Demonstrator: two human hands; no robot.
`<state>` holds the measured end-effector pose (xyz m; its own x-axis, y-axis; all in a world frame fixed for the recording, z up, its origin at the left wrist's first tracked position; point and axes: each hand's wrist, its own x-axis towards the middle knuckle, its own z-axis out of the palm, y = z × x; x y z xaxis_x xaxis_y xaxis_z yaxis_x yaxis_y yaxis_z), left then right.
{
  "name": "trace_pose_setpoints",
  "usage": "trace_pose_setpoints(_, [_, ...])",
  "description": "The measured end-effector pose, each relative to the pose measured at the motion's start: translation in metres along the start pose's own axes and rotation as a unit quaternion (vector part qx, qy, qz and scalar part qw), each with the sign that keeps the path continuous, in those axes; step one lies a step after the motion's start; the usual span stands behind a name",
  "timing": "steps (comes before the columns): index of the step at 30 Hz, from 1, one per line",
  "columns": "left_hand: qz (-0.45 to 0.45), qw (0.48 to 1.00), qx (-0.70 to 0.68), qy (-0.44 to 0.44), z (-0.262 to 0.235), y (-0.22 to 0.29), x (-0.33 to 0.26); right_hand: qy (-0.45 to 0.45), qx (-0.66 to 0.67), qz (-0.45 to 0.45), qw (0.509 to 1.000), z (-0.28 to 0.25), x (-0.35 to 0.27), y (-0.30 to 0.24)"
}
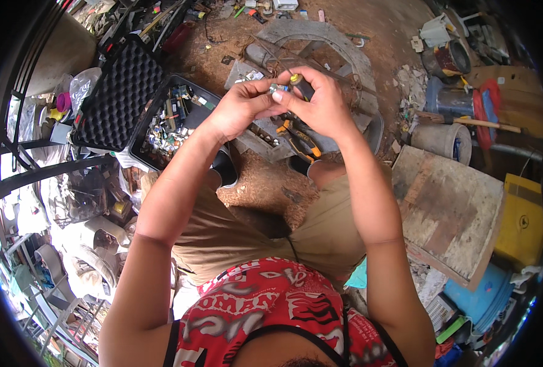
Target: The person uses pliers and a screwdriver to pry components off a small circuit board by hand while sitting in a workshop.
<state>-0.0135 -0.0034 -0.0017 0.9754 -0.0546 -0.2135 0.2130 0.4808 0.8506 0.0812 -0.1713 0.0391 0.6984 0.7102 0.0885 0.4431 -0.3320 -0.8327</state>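
Observation:
My left hand (245, 104) is closed, its thumb and fingers pinching a small silver-and-blue piece (279, 89), perhaps an electronic component. My right hand (325, 101) meets it from the other side, the thumb against the same piece. Tucked under its fingers is a screwdriver (302, 87) with a dark and yellow handle, its thin shaft pointing away to the upper left. Below the hands lie pliers (302, 142) with orange-and-black handles, on a worn grey board between my feet. The fingers hide much of the small piece.
At the left an open black case (192, 90) holds many small electronic parts; its foam-lined lid (119, 92) is folded back. Beyond the hands lies a grey ring-shaped frame (345, 46). To the right are a wooden board (446, 208), a white bucket (441, 142) and a yellow box (521, 220).

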Motion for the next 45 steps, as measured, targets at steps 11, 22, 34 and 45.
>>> trace_pose_setpoints(11, [0.001,0.985,0.172,-0.017,0.004,-0.008,0.001,0.081,0.114,0.096,0.985,-0.008,0.012,0.037])
trace_pose_setpoints(22, [-0.002,0.994,0.111,0.005,0.0,-0.01,0.009,0.249,-0.043,0.133,0.958,-0.024,0.025,0.096])
trace_pose_setpoints(34, [0.068,0.985,0.156,0.017,0.015,-0.023,0.01,0.042,0.093,0.14,0.985,-0.021,-0.012,0.025])
trace_pose_setpoints(45, [0.011,0.743,0.636,0.207,-0.08,0.007,0.017,0.366,0.225,0.239,0.871,-0.171,-0.106,0.15])
